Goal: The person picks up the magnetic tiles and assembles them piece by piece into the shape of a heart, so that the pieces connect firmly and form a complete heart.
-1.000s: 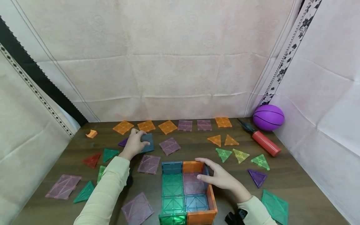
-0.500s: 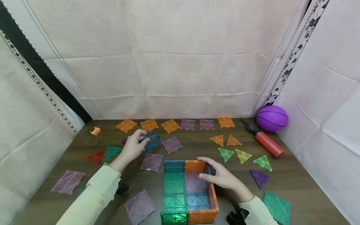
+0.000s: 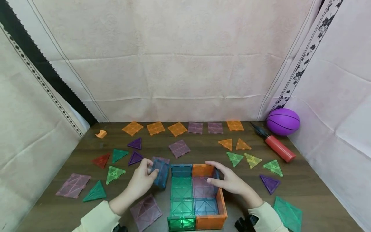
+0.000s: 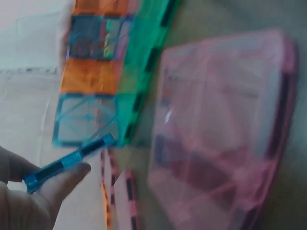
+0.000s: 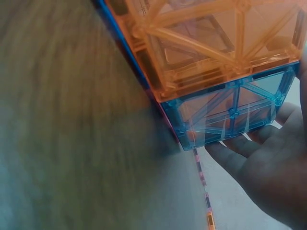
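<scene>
In my left hand (image 3: 141,181) a square blue magnetic tile (image 3: 161,174) is pinched between thumb and fingers, raised just left of the box. The left wrist view shows this tile (image 4: 69,162) edge-on. The open-topped magnetic-tile box (image 3: 182,188) has a floor of green, purple and blue squares, with blue, orange and green walls. At its far right corner my right hand (image 3: 230,184) grips the wall, thumb over the inner side. In the right wrist view, the fingers (image 5: 230,155) bend round the far end of the blue wall tile (image 5: 235,111).
Purple squares (image 3: 146,211), green triangles (image 3: 95,192) and purple triangles (image 3: 135,158) lie left of the box. Orange squares (image 3: 177,129) line the back. To the right are small triangles (image 3: 273,167), a red pump (image 3: 280,148), a purple ball (image 3: 283,121) and a large green tile (image 3: 288,212).
My left hand has lifted the blue tile off the table and brought it nearer and rightward to the box, turning it upright. The right hand stays at the box corner.
</scene>
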Available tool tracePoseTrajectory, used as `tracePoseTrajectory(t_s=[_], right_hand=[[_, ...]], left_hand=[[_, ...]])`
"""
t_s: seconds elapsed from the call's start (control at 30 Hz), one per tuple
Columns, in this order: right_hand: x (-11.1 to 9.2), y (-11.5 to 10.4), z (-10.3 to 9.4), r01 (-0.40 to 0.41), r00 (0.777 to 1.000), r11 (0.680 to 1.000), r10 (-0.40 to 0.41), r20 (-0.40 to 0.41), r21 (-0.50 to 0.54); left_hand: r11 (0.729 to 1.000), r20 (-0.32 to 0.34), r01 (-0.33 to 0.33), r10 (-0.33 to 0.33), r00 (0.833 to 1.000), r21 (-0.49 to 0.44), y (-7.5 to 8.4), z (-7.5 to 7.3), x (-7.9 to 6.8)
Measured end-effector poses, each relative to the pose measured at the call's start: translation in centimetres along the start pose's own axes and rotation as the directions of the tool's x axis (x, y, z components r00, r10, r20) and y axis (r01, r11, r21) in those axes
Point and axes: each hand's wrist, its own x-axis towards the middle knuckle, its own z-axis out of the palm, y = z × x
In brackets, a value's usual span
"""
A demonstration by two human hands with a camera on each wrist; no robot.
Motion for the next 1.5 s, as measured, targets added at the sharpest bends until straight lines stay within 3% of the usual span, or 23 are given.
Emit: tracePoseTrajectory(t_s=[0.37,0.73,1.03,1.5], right_hand=[[0.0,0.4,0.1,0.010,1.000,1.000,-0.010,-0.002,-0.006],[0.0,0.3,0.0,0.009,1.000,1.000,-0.009,-0.008,-0.011],[0.1,0.4,0.0,0.009,1.000,1.000,-0.009,-0.004,-0.012],[0.1,0.2,-0.1,0.009,1.000,1.000,-0.009,-0.006,-0.014]], left_hand=[[1.000,0.018,0.016,-0.016,1.000,0.021,-0.6,1.7,-1.0],[0.996,0.087,0.071,-0.065,0.994,-0.060,-0.1,2.7,-1.2],[0.994,0.114,0.091,-0.083,0.990,-0.062,0.3,3.3,-1.0],[0.998,0.157,0.065,-0.062,0.986,-0.013,0.6,3.9,-0.8]])
